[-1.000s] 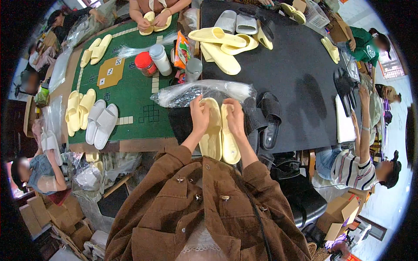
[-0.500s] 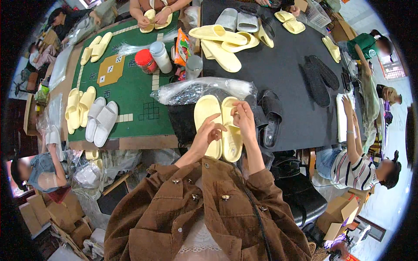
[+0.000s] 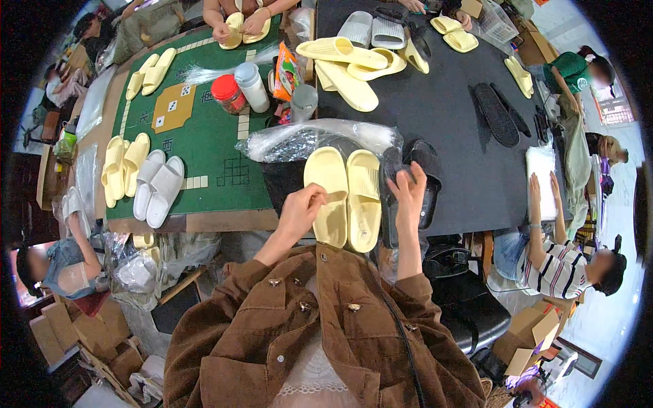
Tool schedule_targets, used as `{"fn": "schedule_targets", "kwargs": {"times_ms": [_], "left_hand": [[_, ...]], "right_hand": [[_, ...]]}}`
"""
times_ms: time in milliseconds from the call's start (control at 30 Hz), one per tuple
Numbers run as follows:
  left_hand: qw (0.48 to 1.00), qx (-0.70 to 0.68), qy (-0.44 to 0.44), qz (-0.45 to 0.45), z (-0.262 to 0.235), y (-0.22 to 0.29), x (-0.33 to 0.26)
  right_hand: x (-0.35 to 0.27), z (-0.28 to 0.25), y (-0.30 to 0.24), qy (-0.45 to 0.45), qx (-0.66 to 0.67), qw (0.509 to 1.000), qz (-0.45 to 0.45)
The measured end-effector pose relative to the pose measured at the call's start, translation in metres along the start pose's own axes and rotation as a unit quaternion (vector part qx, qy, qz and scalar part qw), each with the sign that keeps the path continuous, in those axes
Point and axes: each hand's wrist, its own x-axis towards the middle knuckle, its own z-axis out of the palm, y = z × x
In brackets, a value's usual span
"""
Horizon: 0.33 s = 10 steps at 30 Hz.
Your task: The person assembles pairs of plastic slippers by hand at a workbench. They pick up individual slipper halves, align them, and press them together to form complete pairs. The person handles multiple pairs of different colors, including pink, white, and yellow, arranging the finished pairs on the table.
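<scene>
Two pale yellow slippers [image 3: 347, 197] lie side by side at the near edge of the black table [image 3: 449, 115], straight in front of me. My left hand [image 3: 303, 209] is curled on the strap edge of the left yellow slipper. My right hand [image 3: 408, 194] has its fingers spread and rests on a pair of black slippers [image 3: 428, 194] just right of the yellow ones. I cannot tell if it grips one. My brown jacket sleeves rise from the lower edge.
A pile of clear plastic bags [image 3: 320, 136] lies just beyond the slippers. A green game mat [image 3: 204, 136] on the left bears yellow and white slippers [image 3: 146, 180], a red-lidded jar [image 3: 228, 94], a white bottle [image 3: 252, 85] and a grey cup [image 3: 304, 102]. More slippers lie farther back; other people sit around.
My right hand has left the yellow slippers and moved right onto the black slippers. My left hand has slid back from on top of the left yellow slipper to its strap edge.
</scene>
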Motion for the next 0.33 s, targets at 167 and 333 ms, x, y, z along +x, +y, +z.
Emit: {"fn": "schedule_targets", "kwargs": {"times_ms": [167, 333], "left_hand": [[0.98, 0.166, 0.076, 0.076, -0.013, 0.022, -0.005], [0.975, 0.171, 0.025, 0.138, -0.005, 0.039, -0.013]], "right_hand": [[-0.024, 0.006, -0.03, -0.159, -0.372, 0.896, -0.18], [-0.048, 0.023, -0.022, -0.332, -0.406, 0.829, -0.192]]}}
